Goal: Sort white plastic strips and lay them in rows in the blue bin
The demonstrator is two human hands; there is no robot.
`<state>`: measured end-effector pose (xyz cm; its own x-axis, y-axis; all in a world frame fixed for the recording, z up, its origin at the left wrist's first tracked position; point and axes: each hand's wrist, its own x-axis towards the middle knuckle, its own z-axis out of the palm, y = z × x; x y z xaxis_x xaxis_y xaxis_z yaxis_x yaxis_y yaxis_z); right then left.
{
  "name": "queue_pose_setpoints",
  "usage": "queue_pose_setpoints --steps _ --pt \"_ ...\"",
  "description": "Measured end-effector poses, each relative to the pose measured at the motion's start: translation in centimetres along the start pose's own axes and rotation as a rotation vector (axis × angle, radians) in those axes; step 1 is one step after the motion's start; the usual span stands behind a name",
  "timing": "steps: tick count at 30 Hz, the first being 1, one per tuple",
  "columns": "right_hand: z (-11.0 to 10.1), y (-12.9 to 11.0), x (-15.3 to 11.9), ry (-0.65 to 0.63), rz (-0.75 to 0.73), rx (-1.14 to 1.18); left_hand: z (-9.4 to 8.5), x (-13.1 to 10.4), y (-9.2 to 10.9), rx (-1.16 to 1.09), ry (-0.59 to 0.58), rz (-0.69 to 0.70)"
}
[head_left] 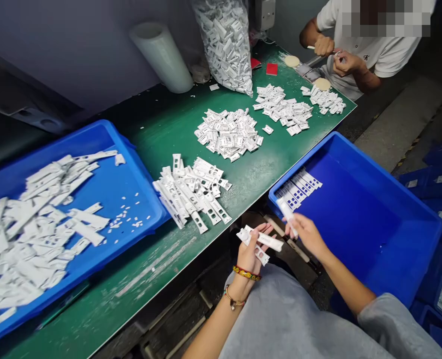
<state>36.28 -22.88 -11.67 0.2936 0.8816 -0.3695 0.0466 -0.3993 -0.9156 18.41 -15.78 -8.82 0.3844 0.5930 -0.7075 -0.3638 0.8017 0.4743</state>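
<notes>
Two or more long white plastic strips [268, 240] lie crossed in my left hand [249, 252], with the fingers and thumb around them in front of my body. My right hand [306, 233] pinches another white strip [287, 213] by its lower end; its upper end is over the near left rim of a deep blue bin [387, 172]. Inside that bin, a row of white strips [299, 188] lies side by side along the left wall. A loose pile of long white strips [194, 192] rests on the green table [243, 184], left of my hands.
A blue tray [146, 174] at the left holds many white parts. Heaps of small white pieces [228, 132], a filled clear bag [226, 45] and a plastic roll [163, 57] stand farther back. Across the table sits a person [385, 55] working with both hands.
</notes>
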Motion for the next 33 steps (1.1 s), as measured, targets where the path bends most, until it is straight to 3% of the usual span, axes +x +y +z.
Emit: queue_pose_setpoints --steps 4,5,7,9,13,18,24,33 --pt "-10.2 3.3 6.9 0.49 -0.111 -0.544 -1.2 0.1 0.2 0.014 0.013 0.007" --pt "-12.7 4.3 8.8 0.548 -0.101 -0.686 -1.5 0.0 0.2 0.014 -0.001 -0.004" --pt "-16.5 6.1 12.2 0.582 -0.084 -0.755 -2.0 -0.3 0.3 0.011 -0.015 -0.046" --pt "-18.7 7.5 14.8 0.543 -0.085 -0.786 -2.4 -0.7 0.4 0.011 -0.007 -0.075" --pt "-19.6 9.3 17.2 0.439 -0.101 -0.817 -2.8 -1.2 0.3 0.048 0.068 -0.057" --pt "-19.4 10.4 18.1 0.443 -0.093 -0.846 -3.4 -1.1 0.2 0.147 0.161 -0.039" --pt "-19.6 10.4 18.2 0.461 -0.077 -0.823 -3.6 -1.0 0.8 0.207 0.131 -0.088" --pt "-19.2 9.3 16.6 0.469 -0.133 -0.818 -2.7 -0.8 0.7 0.241 0.104 -0.007"
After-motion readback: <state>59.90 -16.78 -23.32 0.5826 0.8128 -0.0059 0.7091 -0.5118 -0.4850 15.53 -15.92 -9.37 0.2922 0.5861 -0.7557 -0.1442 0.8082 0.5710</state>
